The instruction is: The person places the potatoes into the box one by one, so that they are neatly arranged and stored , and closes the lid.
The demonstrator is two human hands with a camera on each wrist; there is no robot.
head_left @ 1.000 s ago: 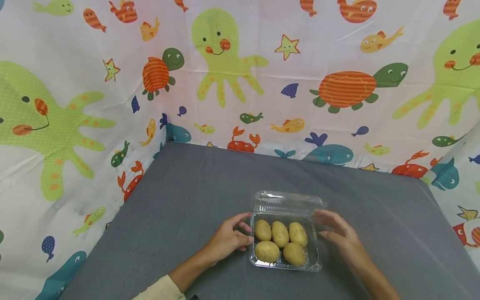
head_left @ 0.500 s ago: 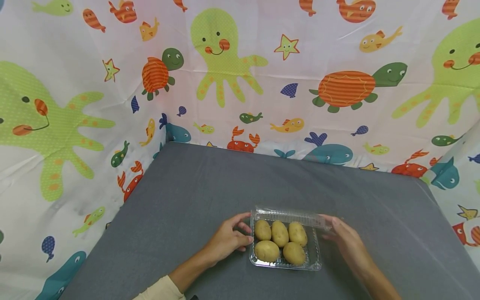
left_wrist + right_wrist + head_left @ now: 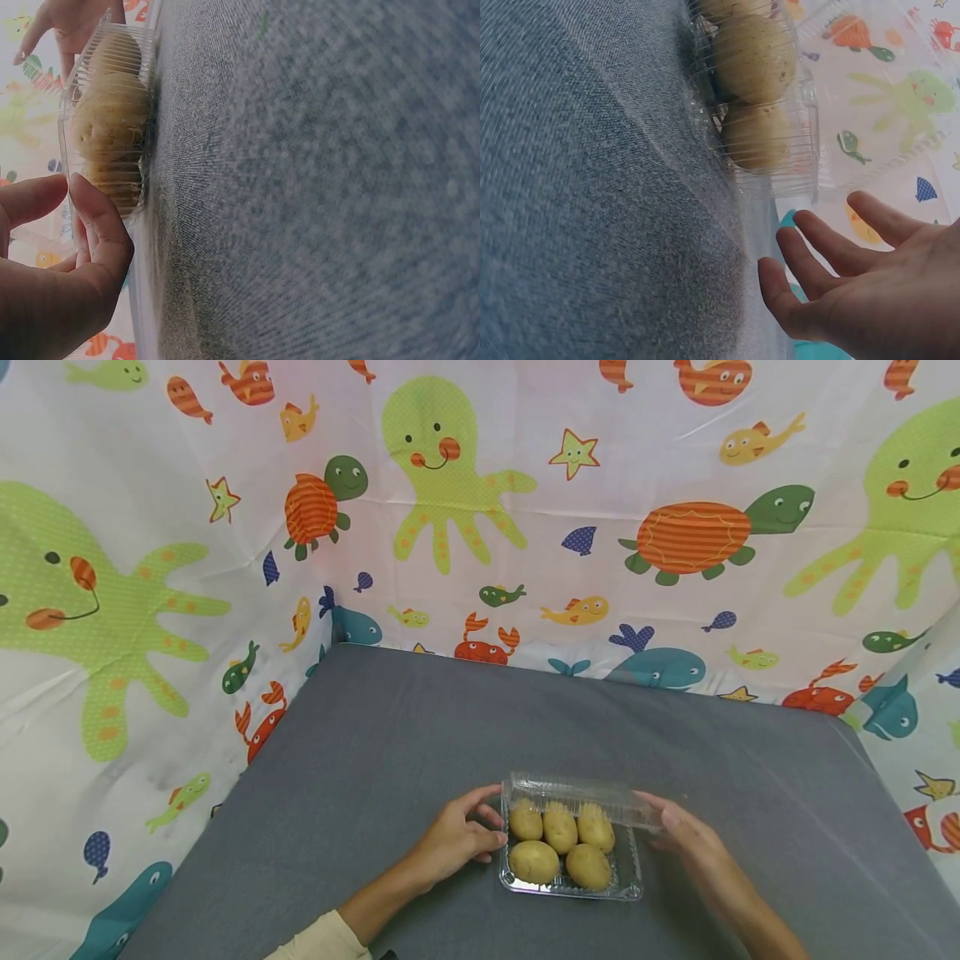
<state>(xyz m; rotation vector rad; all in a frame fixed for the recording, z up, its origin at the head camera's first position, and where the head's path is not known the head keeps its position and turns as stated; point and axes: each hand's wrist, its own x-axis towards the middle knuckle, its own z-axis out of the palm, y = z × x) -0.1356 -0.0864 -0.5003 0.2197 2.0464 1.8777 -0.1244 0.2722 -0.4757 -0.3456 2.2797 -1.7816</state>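
Note:
A clear plastic clamshell box (image 3: 570,894) holding several potatoes (image 3: 534,862) stands on the grey cloth. Its ribbed lid (image 3: 577,789), hinged at the far side, leans forward over the back row of potatoes. My left hand (image 3: 459,833) is at the box's left side; in the left wrist view its thumb and forefinger pinch the rim (image 3: 64,139). At the lid's right end is my right hand (image 3: 693,839), fingertips right at the edge in the head view. The right wrist view shows its fingers (image 3: 821,244) extended and spread, with the tilted lid behind them.
Grey cloth (image 3: 420,727) covers the table around the box. A white curtain (image 3: 525,602) printed with sea animals hangs along the back and both sides. A light sleeve (image 3: 322,939) covers the left forearm.
The lid has swung up and forward from lying back behind the box and now slants over the back potatoes. My right hand has moved slightly right and forward with it; the left stays put.

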